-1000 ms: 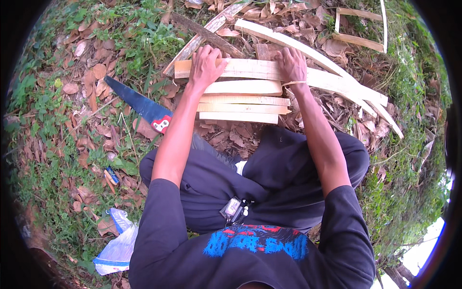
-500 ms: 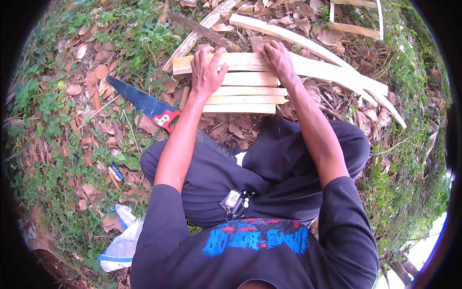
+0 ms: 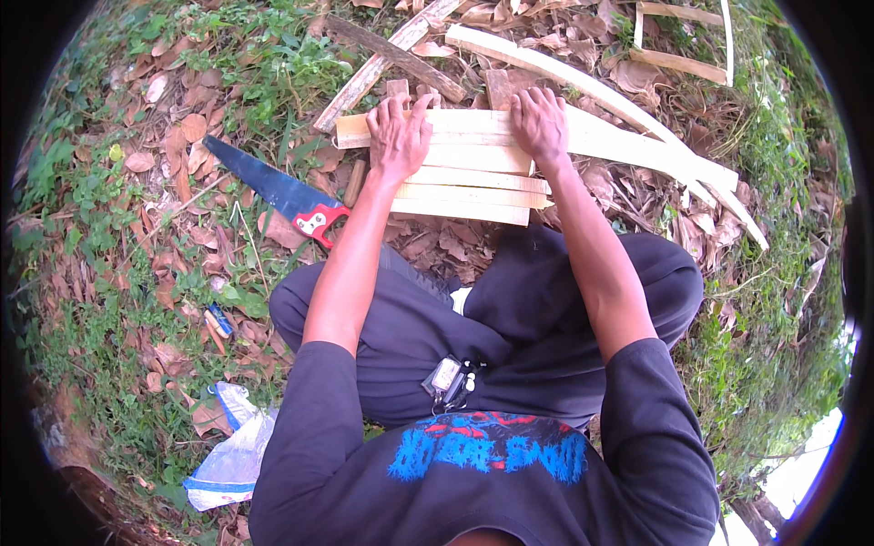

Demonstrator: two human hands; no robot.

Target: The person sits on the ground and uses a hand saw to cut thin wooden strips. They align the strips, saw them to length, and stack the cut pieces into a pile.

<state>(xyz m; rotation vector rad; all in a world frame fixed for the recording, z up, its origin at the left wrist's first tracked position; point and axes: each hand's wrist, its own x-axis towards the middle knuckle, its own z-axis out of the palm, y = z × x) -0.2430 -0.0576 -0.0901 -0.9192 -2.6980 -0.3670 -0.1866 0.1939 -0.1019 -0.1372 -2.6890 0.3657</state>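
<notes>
Your left hand and right hand lay flat, fingers spread, holding nothing, on pale wooden slats; handsaw lay left on leaves.

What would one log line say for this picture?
left hand: flat on wooden slats | right hand: flat on slats | hand saw: on leaves, left, untouched

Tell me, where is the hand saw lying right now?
In the head view, the hand saw lies on the leafy ground to the person's left, its red handle beside the left hand and the stacked wooden slats.
</notes>
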